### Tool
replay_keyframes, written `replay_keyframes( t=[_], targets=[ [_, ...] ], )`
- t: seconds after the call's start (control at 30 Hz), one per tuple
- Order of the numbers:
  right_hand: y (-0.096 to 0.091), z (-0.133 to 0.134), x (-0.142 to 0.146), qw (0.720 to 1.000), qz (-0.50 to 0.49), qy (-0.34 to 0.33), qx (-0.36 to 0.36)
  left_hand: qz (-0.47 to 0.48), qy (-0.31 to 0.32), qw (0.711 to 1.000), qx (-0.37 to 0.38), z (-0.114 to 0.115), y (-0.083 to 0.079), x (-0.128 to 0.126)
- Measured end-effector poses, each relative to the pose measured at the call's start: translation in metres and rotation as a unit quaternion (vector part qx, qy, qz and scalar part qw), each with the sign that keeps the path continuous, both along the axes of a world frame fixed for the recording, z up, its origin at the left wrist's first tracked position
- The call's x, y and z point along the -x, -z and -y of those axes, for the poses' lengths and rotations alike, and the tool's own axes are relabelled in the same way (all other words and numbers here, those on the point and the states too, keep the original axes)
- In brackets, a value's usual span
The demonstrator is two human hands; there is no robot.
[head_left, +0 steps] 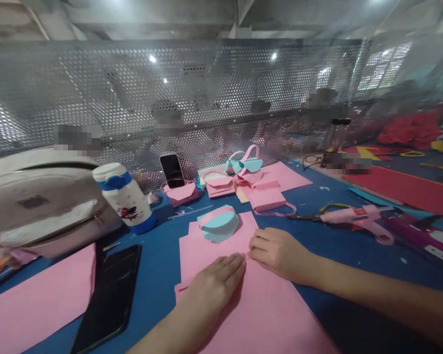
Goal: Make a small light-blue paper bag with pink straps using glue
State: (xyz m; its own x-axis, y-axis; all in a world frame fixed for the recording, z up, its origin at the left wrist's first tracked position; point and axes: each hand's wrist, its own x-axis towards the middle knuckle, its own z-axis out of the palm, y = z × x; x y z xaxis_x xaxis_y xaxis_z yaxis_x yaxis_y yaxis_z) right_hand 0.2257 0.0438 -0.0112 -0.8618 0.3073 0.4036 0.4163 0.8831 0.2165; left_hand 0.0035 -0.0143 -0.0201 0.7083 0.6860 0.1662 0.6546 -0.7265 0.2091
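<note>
Pink paper sheets [258,314] lie stacked in front of me on the blue table. My left hand [216,282] rests flat on them, fingers stretched out and pointing toward my right hand. Across from it, my right hand [275,248] has its fingers curled and pressed down on a narrow pink paper fold [247,256] where the two hands nearly meet. Most of that fold is hidden under the fingers. Just beyond my hands, a light blue paper bag [220,225] with a pink strip lies on the stack.
Small pink paper bags [219,185] stand at the back near a phone [172,170]. On the right are a pink glue gun [358,216] and scissors [308,217]. To the left are a bottle [127,201], a pale backpack [51,196] and a black tablet-like slab [109,295].
</note>
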Motion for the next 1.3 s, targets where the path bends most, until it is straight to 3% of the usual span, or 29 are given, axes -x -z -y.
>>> replay_keyframes(
  t=[0.23,0.53,0.63,0.73,0.8,0.9,0.97,1.1,1.3],
  targets=[
    [-0.005,0.017,0.000,0.998,0.019,0.064,0.022,-0.100,0.038,0.994,0.009,0.006,-0.018,0.004],
    [-0.012,0.017,-0.024,0.990,0.038,0.133,0.037,-0.107,0.036,0.993,-0.020,0.016,-0.025,0.009],
    [-0.020,0.012,-0.025,0.981,0.009,0.140,0.131,-0.109,0.035,0.993,-0.020,0.018,-0.032,0.007],
    [-0.025,0.002,-0.020,0.945,-0.063,0.160,0.277,-0.094,0.034,0.995,-0.026,0.020,-0.034,0.005],
    [-0.025,-0.004,-0.017,0.925,-0.091,0.168,0.329,-0.082,0.031,0.996,-0.029,0.021,-0.033,0.005],
    [-0.021,-0.009,-0.014,0.909,-0.102,0.157,0.373,-0.030,0.014,0.999,-0.019,0.023,-0.030,0.006],
    [-0.021,-0.011,-0.012,0.895,-0.114,0.139,0.408,0.056,-0.026,0.998,0.027,0.023,-0.031,0.007],
    [-0.028,-0.012,-0.002,0.857,-0.170,0.083,0.479,0.235,-0.144,0.942,0.191,0.010,-0.047,0.007],
    [-0.055,-0.007,0.018,0.812,-0.290,0.020,0.507,0.275,-0.132,0.925,0.229,-0.016,-0.070,-0.006]
  ],
)
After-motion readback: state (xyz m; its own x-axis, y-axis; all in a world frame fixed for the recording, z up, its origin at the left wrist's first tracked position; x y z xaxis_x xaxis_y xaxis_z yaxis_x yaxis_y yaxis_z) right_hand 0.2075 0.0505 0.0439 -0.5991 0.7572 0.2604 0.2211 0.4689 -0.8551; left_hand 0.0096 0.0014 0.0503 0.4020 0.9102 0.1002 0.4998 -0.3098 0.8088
